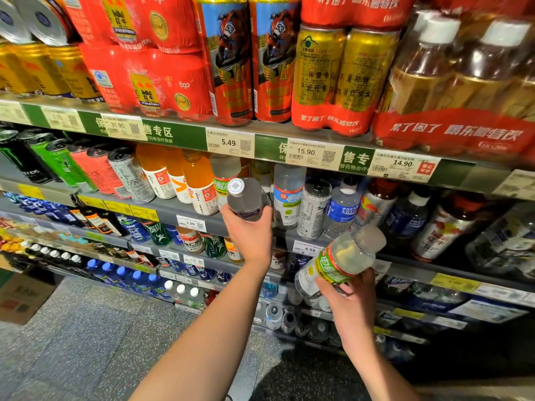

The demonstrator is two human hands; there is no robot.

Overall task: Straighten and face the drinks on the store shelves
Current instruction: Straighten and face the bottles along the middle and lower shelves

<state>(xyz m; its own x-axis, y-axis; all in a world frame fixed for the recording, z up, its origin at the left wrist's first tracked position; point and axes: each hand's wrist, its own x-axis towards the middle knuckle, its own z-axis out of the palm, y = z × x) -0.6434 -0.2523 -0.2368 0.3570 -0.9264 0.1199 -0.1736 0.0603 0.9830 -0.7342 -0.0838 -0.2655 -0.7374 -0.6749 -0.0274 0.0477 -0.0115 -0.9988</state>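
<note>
Bottles fill both your hands: left hand grips a clear bottle, right hand a green-label bottle, probably to clear a shelf gap.

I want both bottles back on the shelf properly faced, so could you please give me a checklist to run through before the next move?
1. Left hand grips the left bottle: ok.
2. Right hand grips the right bottle: ok.
3. Left bottle upright: not ok, its cap tips toward the camera.
4. Right bottle upright: not ok, it lies tilted.
5. Right bottle's green label showing: ok.
6. Free slot on the shelf behind the left hand: cannot tell.
</note>
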